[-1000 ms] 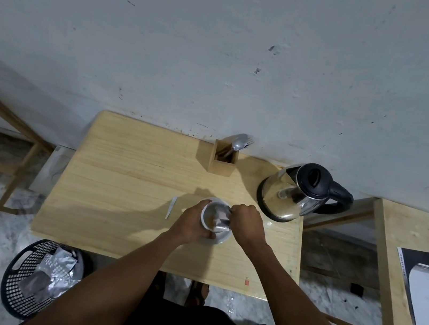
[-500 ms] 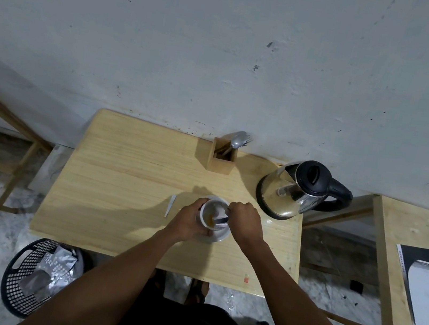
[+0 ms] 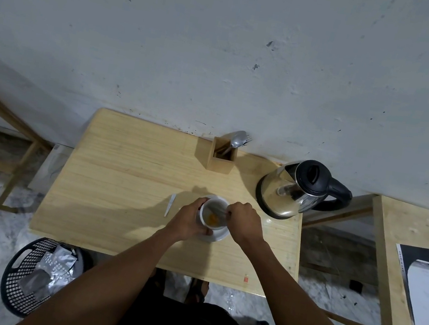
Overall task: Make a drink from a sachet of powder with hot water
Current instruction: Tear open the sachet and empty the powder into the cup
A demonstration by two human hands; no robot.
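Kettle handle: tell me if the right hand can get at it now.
Probably yes, once freed: the right hand pinches a utensil in the cup; the kettle stands close by across bare table, though its handle points away.

On the table [image 3: 126, 176] a cup [image 3: 206, 220] stands on a saucer [image 3: 220, 236]: kettle [image 3: 291, 195] behind-right, cutlery holder [image 3: 220, 160] behind at the wall, perhaps a torn strip [image 3: 170, 205] just left. A basket [image 3: 9, 295] sits on the floor, front-left.

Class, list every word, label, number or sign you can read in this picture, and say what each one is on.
Nothing is legible.
Small print on the printed sheet, side table: too blurred to read.
Mark on the orange sticker, main table: too small to read.
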